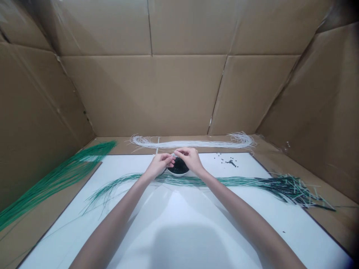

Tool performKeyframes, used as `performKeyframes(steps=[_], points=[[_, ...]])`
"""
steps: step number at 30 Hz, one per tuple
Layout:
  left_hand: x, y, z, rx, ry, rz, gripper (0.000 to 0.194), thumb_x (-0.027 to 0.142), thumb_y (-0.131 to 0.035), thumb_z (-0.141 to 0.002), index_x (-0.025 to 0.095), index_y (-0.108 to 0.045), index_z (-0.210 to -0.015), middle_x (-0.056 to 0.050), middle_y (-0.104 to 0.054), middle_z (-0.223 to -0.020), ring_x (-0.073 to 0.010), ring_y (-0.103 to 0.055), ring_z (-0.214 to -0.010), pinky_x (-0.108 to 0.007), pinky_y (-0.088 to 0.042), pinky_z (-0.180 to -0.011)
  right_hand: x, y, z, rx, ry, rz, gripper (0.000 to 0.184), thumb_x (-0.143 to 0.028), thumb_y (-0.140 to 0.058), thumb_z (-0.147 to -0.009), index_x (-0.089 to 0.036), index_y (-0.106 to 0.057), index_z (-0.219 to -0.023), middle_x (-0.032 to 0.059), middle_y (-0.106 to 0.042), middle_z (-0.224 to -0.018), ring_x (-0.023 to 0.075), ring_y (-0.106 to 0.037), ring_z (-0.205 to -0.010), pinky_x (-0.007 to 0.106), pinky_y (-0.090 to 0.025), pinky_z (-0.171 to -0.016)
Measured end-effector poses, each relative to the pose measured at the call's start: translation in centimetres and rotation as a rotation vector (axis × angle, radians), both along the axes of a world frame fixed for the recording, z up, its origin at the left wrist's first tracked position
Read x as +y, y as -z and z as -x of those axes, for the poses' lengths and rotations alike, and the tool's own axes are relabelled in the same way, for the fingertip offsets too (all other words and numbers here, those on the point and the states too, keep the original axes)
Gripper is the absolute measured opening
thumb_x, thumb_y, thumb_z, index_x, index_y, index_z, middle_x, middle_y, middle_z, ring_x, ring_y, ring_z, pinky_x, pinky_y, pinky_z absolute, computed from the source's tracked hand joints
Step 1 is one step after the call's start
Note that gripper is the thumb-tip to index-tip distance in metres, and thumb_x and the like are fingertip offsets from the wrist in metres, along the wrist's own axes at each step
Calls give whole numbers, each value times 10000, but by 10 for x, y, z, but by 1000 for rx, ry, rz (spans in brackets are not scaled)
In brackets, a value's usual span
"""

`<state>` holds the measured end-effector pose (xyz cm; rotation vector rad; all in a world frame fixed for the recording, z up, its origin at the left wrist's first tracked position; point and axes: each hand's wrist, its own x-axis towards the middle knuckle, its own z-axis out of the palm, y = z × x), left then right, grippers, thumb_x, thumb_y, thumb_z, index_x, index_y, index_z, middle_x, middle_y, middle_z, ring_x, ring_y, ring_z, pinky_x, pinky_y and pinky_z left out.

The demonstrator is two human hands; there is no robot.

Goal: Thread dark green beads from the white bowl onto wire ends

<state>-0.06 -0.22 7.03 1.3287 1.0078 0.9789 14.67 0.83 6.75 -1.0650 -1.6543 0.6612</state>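
My left hand (pixel 159 164) and my right hand (pixel 191 158) meet above a white bowl (pixel 178 175) full of small black beads (pixel 179 167). Fingertips of both hands are pinched close together around something small and pale, too fine to make out. A dark strand shows just below my left hand. Nearest to my wrists, a long bundle of thin green wires (pixel 238 182) runs across the white board (pixel 174 209), passing in front of the bowl and under my forearms. Its right end fans out into many dark and whitish tips (pixel 294 190).
Behind the bowl lies a bundle of white wires (pixel 193 144) with curled ends. More green wires (pixel 61 175) spread along the left side. Loose black beads (pixel 231 163) are scattered on the board at right. Cardboard walls (pixel 146 93) enclose the back and both sides.
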Motion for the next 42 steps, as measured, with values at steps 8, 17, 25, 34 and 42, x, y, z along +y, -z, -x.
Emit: performKeyframes(steps=[8,17,25,34,42], points=[[2,-6,4,89,16,-90,213,299,-592,-646,98,-634,-706,-26,-604,-616,-113,-539,-615,-247,-403,-680,0,1,0,79,-15,21,204,-334,-573,-694,-152,-665,-683,46,-672,-759,162,-582,-690,253,-427,-641],[0,-10,8,196,14,-145,223,299,-526,-674,113,-648,-666,-42,-644,-637,-158,-567,-692,-274,-407,-733,-4,-3,1,79,-29,13,217,-339,-551,-718,-151,-655,-690,54,-660,-772,165,-577,-728,254,-425,-670],[0,-11,10,169,-27,-241,191,269,-503,-681,133,-631,-640,-11,-630,-632,-144,-560,-703,-258,-394,-758,-10,-4,5,128,-126,70,190,-316,-588,-688,-148,-663,-735,49,-636,-771,153,-563,-725,259,-424,-676],[-1,-2,3,155,-167,-283,240,295,-483,-693,117,-613,-598,-25,-631,-623,-154,-568,-685,-246,-417,-705,-25,8,11,-187,-99,-191,335,-187,-471,-750,-177,-585,-1064,53,-564,-813,125,-505,-656,259,-427,-630],[-5,-9,7,296,-106,-488,275,319,-456,-764,122,-638,-700,-39,-649,-708,-157,-575,-704,-230,-421,-686,-27,-4,1,-228,-153,-315,329,-176,-424,-775,-201,-589,-1059,51,-569,-819,129,-519,-700,260,-433,-645]])
